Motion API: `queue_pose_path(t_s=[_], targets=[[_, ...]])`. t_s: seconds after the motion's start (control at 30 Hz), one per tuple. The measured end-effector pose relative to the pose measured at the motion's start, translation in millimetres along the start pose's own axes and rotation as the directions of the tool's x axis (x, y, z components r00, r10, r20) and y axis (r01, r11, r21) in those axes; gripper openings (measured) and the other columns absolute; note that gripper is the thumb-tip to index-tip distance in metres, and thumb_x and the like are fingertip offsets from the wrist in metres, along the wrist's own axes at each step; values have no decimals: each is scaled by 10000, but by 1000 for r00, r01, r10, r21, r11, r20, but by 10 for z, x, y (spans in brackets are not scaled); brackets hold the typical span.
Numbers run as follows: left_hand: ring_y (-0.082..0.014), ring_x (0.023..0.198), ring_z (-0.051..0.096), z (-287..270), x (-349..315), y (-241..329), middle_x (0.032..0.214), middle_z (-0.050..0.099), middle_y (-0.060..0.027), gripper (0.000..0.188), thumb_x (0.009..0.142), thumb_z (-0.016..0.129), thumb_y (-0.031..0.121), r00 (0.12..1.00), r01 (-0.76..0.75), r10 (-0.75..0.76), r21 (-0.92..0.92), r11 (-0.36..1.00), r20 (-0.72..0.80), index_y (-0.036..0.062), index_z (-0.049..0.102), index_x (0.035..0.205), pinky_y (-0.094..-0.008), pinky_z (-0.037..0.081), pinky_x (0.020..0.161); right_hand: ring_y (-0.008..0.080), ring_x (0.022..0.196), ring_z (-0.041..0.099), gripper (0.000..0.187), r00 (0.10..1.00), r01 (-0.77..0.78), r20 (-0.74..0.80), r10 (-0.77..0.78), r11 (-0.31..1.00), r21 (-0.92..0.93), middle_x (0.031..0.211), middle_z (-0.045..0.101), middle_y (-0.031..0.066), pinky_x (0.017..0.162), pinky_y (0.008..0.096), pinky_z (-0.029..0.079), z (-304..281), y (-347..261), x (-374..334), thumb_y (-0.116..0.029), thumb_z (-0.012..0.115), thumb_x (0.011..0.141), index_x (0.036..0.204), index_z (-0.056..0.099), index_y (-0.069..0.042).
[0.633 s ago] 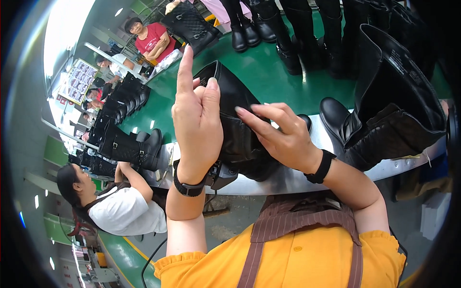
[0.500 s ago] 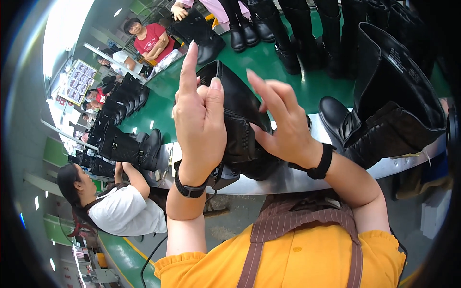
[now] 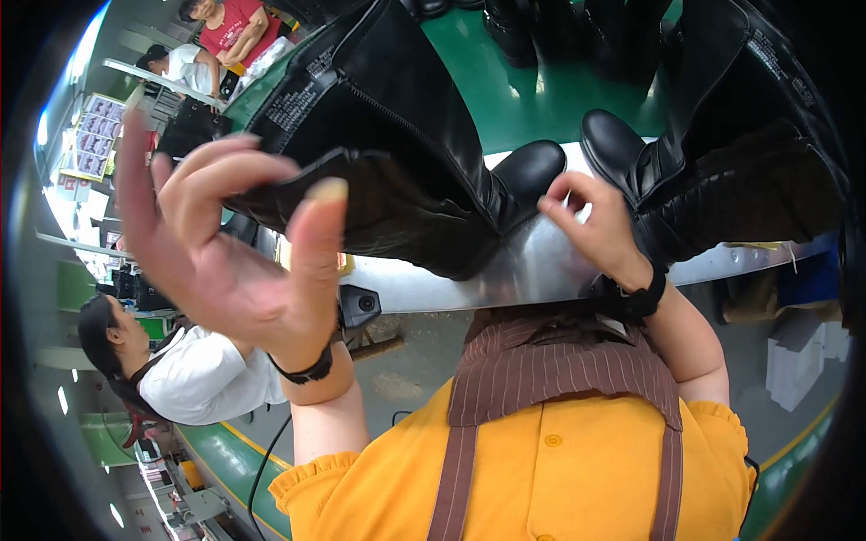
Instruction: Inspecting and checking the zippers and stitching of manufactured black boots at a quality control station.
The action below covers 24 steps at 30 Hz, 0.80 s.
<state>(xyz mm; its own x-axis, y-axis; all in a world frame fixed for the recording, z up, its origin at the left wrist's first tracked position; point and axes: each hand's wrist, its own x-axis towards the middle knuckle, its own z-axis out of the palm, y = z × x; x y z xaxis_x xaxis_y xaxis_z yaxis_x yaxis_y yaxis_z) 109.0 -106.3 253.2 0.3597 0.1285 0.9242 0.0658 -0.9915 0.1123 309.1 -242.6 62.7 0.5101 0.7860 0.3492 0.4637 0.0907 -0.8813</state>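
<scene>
A: Starting left, where to find the near boot (image 3: 401,203)?
B: Just beyond the left hand (image 3: 248,279), on the metal table edge (image 3: 550,257). Directed rightward at the toe, leaning leftward at the shaft, apparently undone along the zip (image 3: 388,108).

A: Likely to handle how?
B: Judged moderately heavy, mostly low toward the sole. Probably floppy at the top, firmer round toe and heel. Smooth, black, perhaps a bit slick; prone to scuffs more than breakage.

A: Best taken where?
B: By upper rim and ankle together, probably, clear of the zip. Likely much the same for the second boot (image 3: 731,194), farther right.

A: And poses, left first?
B: Raised, blurred, spread and bent at the fingers, thumb well apart. Not closed on anything visible. Touching the shaft or not: cannot tell.

A: Then the right hand (image 3: 600,230)?
B: Low between the boots, near the first toe, loosely curled toward the thumb. Nothing seen inside.
</scene>
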Motion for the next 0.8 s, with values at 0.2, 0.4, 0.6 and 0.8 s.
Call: queue_pose_path(t_s=[0.2,0.4,0.6,0.8], targets=[[-372,1367,297,21,-1128,-315,1485,223,-227,1237,678,865,262,985,22,-3,111,994,-170,26,-25,1505,-513,271,1129,100,607,643,263,706,-619,538,461,770,153,762,652,54,556,240,517,401,113,-203,-217,655,934,924,654,46],[-275,1305,445,473,-2307,-302,1391,456,-216,943,649,897,167,635,772,-674,-269,576,378,-62,357,1388,-420,363,1082,70,531,552,323,616,-665,637,464,739,104,716,618,34,505,213,450,551,205,-81,-274,590,983,881,655,25],[-167,861,687,656,-2359,-196,959,728,-117,376,708,851,103,425,905,-759,-218,366,492,-39,682,1013,-305,544,802,46,468,456,332,695,-639,614,375,713,288,614,556,-11,458,193,350,542,62,-100,-257,551,999,784,641,-21],[-143,872,681,653,-2252,-58,984,730,-88,366,723,845,106,485,874,-766,-264,408,422,-11,690,1033,-301,534,797,37,404,446,346,872,-217,461,-164,714,665,591,543,-8,385,200,316,-148,-1670,540,-242,545,1005,780,640,4]])
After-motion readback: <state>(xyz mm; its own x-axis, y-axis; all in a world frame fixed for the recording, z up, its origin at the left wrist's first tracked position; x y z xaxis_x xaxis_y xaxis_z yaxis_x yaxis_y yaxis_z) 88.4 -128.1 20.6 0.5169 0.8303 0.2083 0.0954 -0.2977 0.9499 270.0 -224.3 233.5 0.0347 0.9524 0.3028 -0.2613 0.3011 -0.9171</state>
